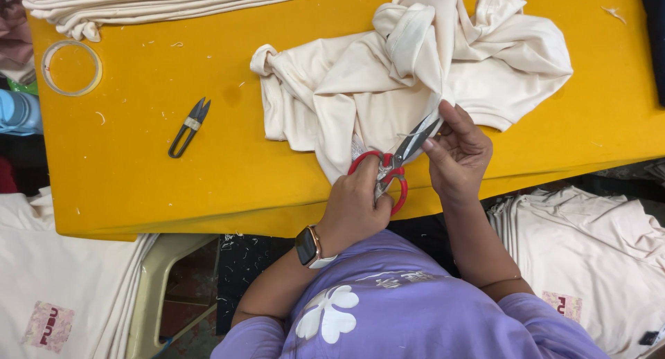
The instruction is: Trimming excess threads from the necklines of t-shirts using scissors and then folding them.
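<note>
My left hand (357, 205) is closed through the red loops of a pair of scissors (395, 162), fingers curled tight around the handles, and the grey blades point up and to the right, toward my other hand. My right hand (457, 151) is partly closed, its fingertips (443, 117) pinching the edge of a crumpled cream garment (409, 68) right where the scissor tips meet the cloth. The garment lies bunched in a heap on the yellow table (242, 172), its lower edge hanging close to the table's near rim, just above my hands. A smartwatch (308, 247) sits on my left wrist. Well off to the left on the table rests a small dark thread snipper (188, 127), untouched, and farther left a ring of clear tape (71, 68) lies flat near the corner. A stack of folded cream cloth (138, 2) runs along the far edge. More cream shirts (596, 248) are piled below the table on my right.
</note>
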